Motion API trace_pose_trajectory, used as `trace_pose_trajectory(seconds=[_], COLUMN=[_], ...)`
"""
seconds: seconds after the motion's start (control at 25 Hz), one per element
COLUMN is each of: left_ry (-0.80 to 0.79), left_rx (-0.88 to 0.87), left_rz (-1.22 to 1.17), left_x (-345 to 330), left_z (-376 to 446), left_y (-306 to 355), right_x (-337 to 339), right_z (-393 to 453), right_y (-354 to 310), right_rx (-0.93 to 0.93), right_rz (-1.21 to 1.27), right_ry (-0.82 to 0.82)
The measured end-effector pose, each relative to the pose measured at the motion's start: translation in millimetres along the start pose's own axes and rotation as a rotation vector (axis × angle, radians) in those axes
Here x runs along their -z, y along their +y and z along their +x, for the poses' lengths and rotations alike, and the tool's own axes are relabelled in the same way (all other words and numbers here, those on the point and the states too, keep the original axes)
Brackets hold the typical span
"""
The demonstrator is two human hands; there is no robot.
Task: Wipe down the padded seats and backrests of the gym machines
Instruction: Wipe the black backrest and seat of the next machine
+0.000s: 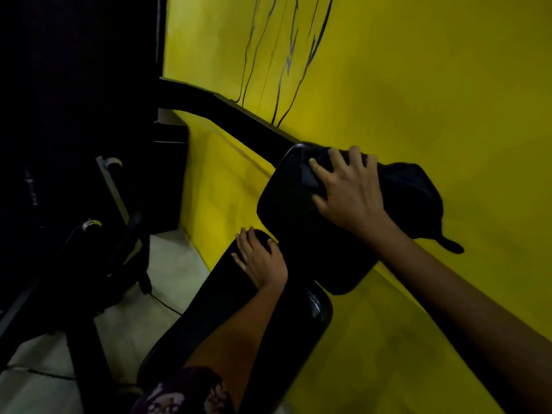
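Right hand (348, 194): fingers spread wide, pressing a dark cloth (409, 192) flat against the black backrest pad (286, 210) by the yellow wall (418, 85). Left hand (260, 258): fingers relaxed, resting on the seat pad (221, 294). Cloth folds and the machine frame (74, 264) are lost in shadow.

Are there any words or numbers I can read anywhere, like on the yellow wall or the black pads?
None can be read.
Painted yellow wall: only black drawn lines, no letters.
Black padded backrest and dark wiping cloth: no label shows.
Patterned sleeve: pale shapes, too blurred to read.
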State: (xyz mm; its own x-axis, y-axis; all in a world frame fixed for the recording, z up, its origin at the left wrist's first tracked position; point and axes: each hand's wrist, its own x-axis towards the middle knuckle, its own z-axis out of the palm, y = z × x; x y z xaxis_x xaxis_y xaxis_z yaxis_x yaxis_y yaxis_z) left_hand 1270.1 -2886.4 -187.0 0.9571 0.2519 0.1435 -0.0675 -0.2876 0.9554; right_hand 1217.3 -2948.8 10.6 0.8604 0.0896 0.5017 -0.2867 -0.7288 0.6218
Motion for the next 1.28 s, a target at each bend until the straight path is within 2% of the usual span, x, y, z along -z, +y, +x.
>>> trace_pose_trajectory(seconds=[0.12, 0.2, 0.28, 0.36, 0.44, 0.6, 0.64, 0.8, 0.84, 0.96, 1.04, 1.2, 1.28], left_ry=[-0.087, -0.164, -0.182, -0.142, -0.085, -0.078, -0.078, -0.09, -0.092, -0.093, -0.087, -0.09, -0.096], left_rx=[-0.068, -0.235, -0.452, -0.551, -0.567, -0.578, -0.582, -0.584, -0.584, -0.587, -0.6, -0.6, -0.601], left_rz=[0.068, 0.154, 0.156, 0.079, 0.012, 0.002, 0.001, 0.006, 0.013, 0.044, 0.049, 0.035, 0.051], left_x=[6, 13, 21, 22, 15, 10, 10, 12, 13, 13, 13, 13, 12], left_z=[0, 3, 7, 12, 13, 17, 17, 20, 19, 18, 19, 21, 20], left_y=[-1, -19, -40, -58, -64, -67, -69, -70, -70, -72, -73, -72, -73], right_x=[-3, -8, -5, -4, -11, -25, -23, -23, -28, -42, -38, -23, -34], right_z=[-44, -65, -46, -15, -4, -37, -38, 7, 13, 2, 2, 28, 32], right_y=[14, 22, 18, 0, -15, -10, -6, -19, -31, -59, -49, -39, -60], right_rx=[0.045, 0.077, -0.012, -0.139, -0.088, 0.269, 0.259, -0.07, -0.052, 0.215, 0.325, 0.102, 0.12], right_rz=[-0.033, -0.04, -0.029, -0.03, -0.046, -0.073, -0.088, -0.129, -0.13, -0.168, -0.163, -0.203, -0.2], right_ry=[0.064, 0.103, 0.089, 0.025, 0.083, 0.26, 0.278, 0.27, 0.272, 0.265, 0.27, 0.271, 0.277])
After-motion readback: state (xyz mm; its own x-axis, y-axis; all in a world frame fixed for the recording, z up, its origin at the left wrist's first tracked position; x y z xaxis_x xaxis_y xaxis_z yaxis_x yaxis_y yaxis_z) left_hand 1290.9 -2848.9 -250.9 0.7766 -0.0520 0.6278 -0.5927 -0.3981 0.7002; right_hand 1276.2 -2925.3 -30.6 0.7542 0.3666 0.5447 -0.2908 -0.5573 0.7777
